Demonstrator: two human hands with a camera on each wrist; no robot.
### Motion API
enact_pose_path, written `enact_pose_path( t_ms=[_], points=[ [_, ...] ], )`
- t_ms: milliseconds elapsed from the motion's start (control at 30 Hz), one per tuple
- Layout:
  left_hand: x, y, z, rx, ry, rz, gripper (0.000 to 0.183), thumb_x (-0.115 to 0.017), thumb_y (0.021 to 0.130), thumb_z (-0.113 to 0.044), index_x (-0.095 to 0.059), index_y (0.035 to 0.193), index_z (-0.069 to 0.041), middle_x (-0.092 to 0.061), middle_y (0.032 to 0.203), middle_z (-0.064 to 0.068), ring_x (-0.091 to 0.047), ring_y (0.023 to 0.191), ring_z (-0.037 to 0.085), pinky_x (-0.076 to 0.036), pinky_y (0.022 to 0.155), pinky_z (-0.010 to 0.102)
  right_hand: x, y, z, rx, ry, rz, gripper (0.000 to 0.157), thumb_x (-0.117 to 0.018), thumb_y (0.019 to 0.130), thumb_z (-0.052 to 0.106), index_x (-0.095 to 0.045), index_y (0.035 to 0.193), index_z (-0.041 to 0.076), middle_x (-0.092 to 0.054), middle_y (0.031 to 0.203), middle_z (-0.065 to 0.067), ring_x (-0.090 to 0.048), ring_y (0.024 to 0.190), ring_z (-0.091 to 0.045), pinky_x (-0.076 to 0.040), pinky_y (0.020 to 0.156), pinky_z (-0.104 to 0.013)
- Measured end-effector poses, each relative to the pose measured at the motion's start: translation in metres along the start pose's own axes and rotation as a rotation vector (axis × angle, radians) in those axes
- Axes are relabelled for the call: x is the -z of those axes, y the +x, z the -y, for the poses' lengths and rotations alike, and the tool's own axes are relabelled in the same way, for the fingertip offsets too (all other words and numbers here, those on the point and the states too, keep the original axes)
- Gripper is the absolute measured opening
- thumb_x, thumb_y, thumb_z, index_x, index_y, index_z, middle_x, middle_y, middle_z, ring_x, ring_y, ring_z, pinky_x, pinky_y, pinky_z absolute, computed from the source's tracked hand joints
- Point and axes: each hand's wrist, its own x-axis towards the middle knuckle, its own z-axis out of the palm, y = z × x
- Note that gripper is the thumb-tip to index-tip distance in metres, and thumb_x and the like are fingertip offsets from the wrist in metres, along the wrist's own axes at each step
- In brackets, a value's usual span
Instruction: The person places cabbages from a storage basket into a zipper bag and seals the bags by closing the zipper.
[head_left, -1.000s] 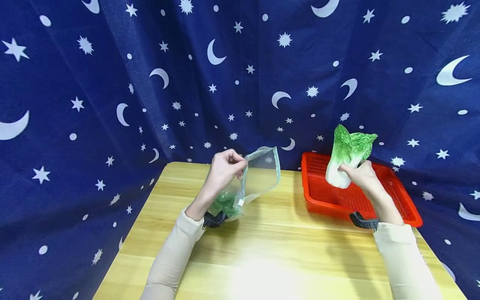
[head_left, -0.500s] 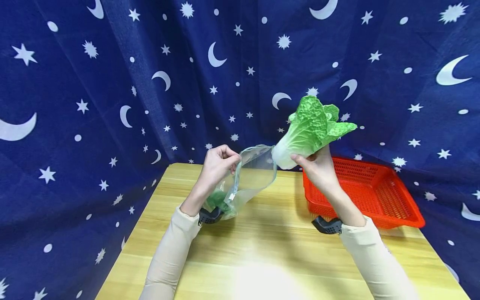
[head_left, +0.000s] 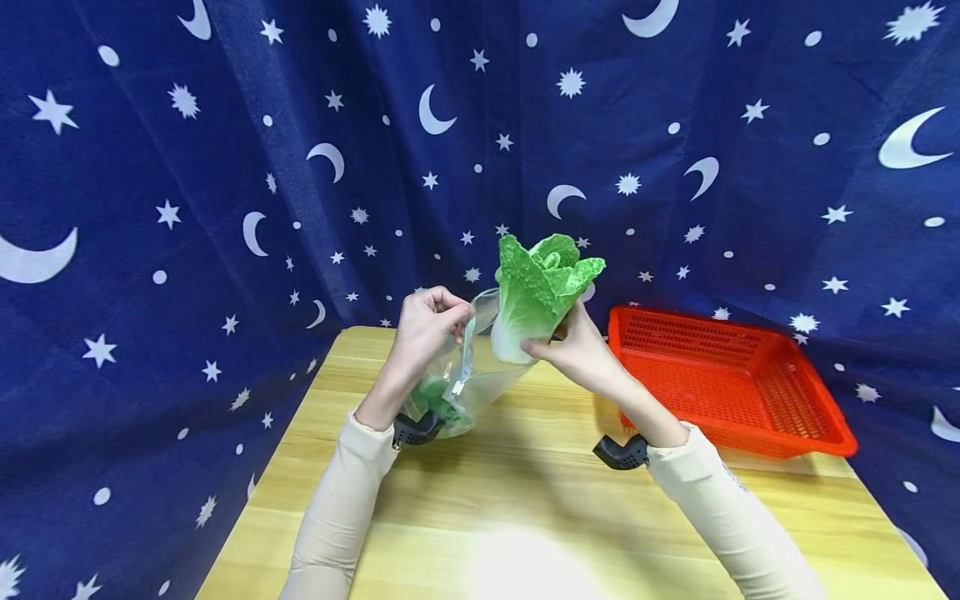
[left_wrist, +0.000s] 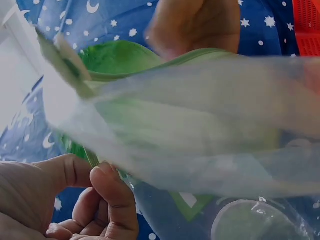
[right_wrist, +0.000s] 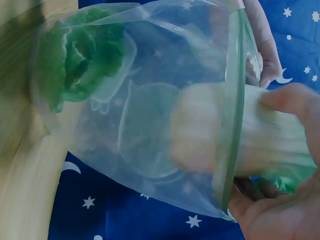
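Observation:
My left hand [head_left: 426, 329] pinches the rim of a clear zip bag [head_left: 483, 387] between thumb and forefinger, its mouth held apart. Low in the bag lies a green leafy vegetable [right_wrist: 82, 55], seen through the plastic. My right hand [head_left: 573, 350] grips a Chinese cabbage [head_left: 532, 300] round its white base, leaves pointing up. In the right wrist view the cabbage's white end [right_wrist: 197, 127] is past the zip edge, inside the bag. The left wrist view shows the left thumb and finger [left_wrist: 112, 185] on the rim, with the cabbage blurred behind the plastic.
A red plastic basket [head_left: 720, 392] stands at the right on the wooden table [head_left: 420, 517]. Behind the table hangs a dark blue curtain [head_left: 390, 167] with white moons and stars. A black wrist camera [head_left: 621, 452] sits under the right wrist.
My right hand has carried the cabbage left from over the red basket to the bag, and its base has entered the mouth. My left hand, still pinching the rim, has shifted slightly left.

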Motion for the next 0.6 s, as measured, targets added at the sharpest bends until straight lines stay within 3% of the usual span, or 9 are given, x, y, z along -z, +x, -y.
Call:
enact_pose_path(
  t_ms=[133, 300, 400, 500, 533, 600],
  points=[
    [0.002, 0.002, 0.001, -0.001, -0.003, -0.015, 0.009, -0.061, 0.080, 0.001, -0.060, 0.073, -0.005, -0.060, 0.056, -0.001, -0.054, 0.045, 0.013, -0.050, 0.046, 0.026, 0.000, -0.003, -0.003, -0.056, -0.082, 0.047, 0.077, -0.078, 0.078, 0.013, -0.034, 0.140, 0.007, -0.054, 0.132, -0.016, -0.057, 0.121, -0.030, -0.048, 0.101, -0.042],
    [0.005, 0.003, 0.002, -0.001, -0.012, -0.028, 0.008, -0.062, 0.080, 0.002, -0.061, 0.074, -0.004, -0.062, 0.059, 0.001, -0.055, 0.046, 0.012, -0.051, 0.046, 0.026, 0.003, -0.006, -0.010, -0.021, -0.168, 0.058, 0.052, -0.068, 0.080, 0.001, -0.051, 0.129, 0.002, -0.060, 0.126, -0.018, -0.061, 0.116, -0.032, -0.050, 0.099, -0.042],
    [0.006, 0.004, 0.003, 0.009, -0.021, -0.022, 0.008, -0.064, 0.080, 0.001, -0.060, 0.075, -0.005, -0.063, 0.062, 0.001, -0.056, 0.047, 0.010, -0.052, 0.046, 0.025, 0.005, -0.006, -0.016, -0.012, -0.215, -0.019, 0.035, -0.064, 0.081, -0.002, -0.059, 0.115, 0.002, -0.066, 0.111, -0.015, -0.065, 0.100, -0.025, -0.054, 0.089, -0.033],
    [0.007, 0.003, 0.004, 0.010, -0.023, -0.015, 0.010, -0.064, 0.080, 0.000, -0.059, 0.074, -0.006, -0.065, 0.065, 0.000, -0.056, 0.047, 0.010, -0.053, 0.047, 0.028, 0.008, -0.007, -0.024, -0.076, -0.264, -0.149, 0.020, -0.067, 0.084, 0.007, -0.061, 0.103, 0.004, -0.066, 0.091, -0.009, -0.061, 0.079, -0.013, -0.052, 0.072, -0.021],
    [0.007, 0.003, 0.004, 0.008, -0.023, -0.016, 0.011, -0.064, 0.081, 0.000, -0.059, 0.073, -0.006, -0.065, 0.065, -0.001, -0.056, 0.047, 0.009, -0.053, 0.047, 0.029, 0.009, -0.008, -0.027, -0.115, -0.277, -0.162, 0.017, -0.067, 0.085, 0.012, -0.060, 0.098, 0.005, -0.064, 0.083, -0.006, -0.059, 0.071, -0.010, -0.050, 0.065, -0.019],
    [0.008, 0.002, 0.004, -0.002, -0.021, -0.023, 0.011, -0.064, 0.080, 0.001, -0.060, 0.073, -0.006, -0.065, 0.065, -0.001, -0.055, 0.046, 0.009, -0.053, 0.047, 0.031, 0.012, -0.011, -0.032, -0.199, -0.280, -0.110, 0.019, -0.067, 0.088, 0.021, -0.058, 0.092, 0.005, -0.058, 0.071, -0.002, -0.054, 0.061, -0.008, -0.045, 0.057, -0.020]
  ],
)
